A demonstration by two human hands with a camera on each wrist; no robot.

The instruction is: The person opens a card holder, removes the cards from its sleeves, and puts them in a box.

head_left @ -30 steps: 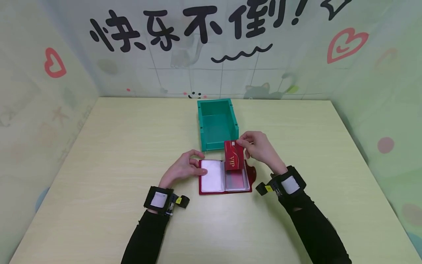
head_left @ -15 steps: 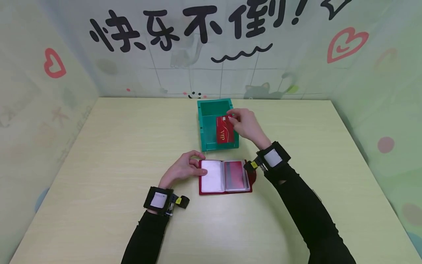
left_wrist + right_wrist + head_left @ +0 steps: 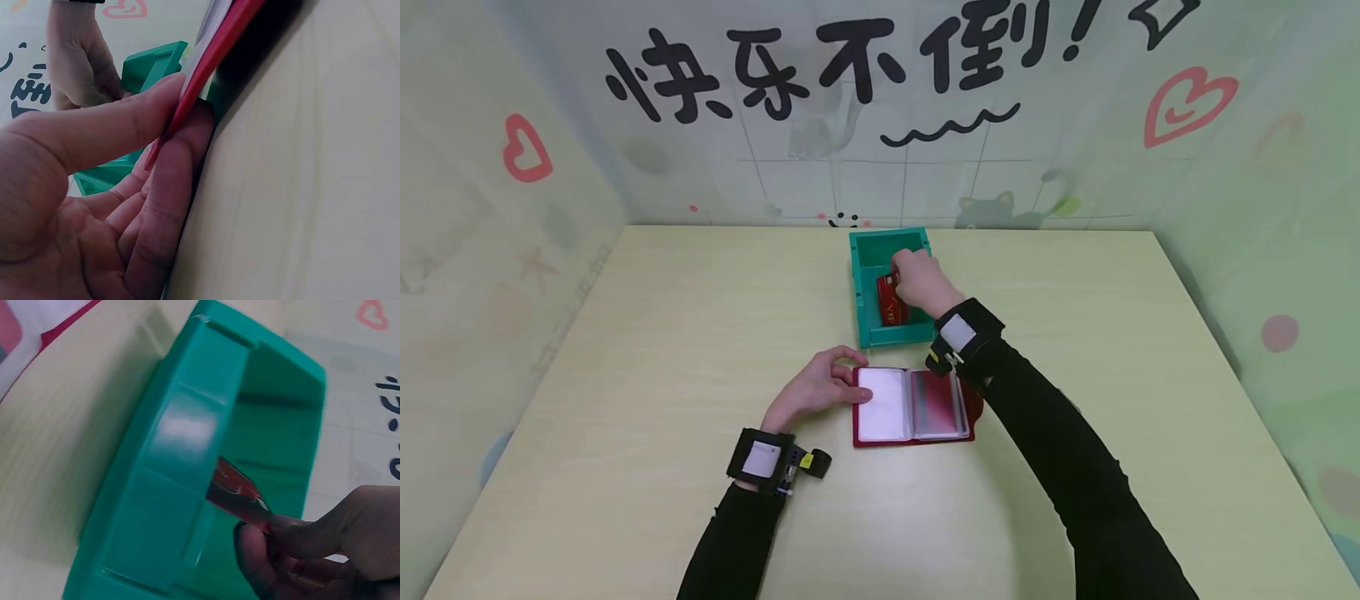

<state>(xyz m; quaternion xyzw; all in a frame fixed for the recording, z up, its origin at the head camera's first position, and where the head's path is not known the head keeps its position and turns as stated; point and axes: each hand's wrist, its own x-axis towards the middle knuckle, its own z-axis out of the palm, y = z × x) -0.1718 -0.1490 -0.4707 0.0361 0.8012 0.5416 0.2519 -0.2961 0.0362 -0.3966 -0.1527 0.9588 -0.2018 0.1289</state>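
With the right hand [image 3: 921, 279] pinching the red card [image 3: 889, 303] inside the green box [image 3: 863, 333], lower it flat before letting go, while the left hand [image 3: 816, 385] pinches the card holder's [image 3: 912, 405] edge.

"快乐不倒!" on back wall [image 3: 880, 167]

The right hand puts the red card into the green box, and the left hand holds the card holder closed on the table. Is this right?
Not quite: the card holder lies open, as the head view shows. The left hand holds its edge, while the right hand puts the red card into the green box.
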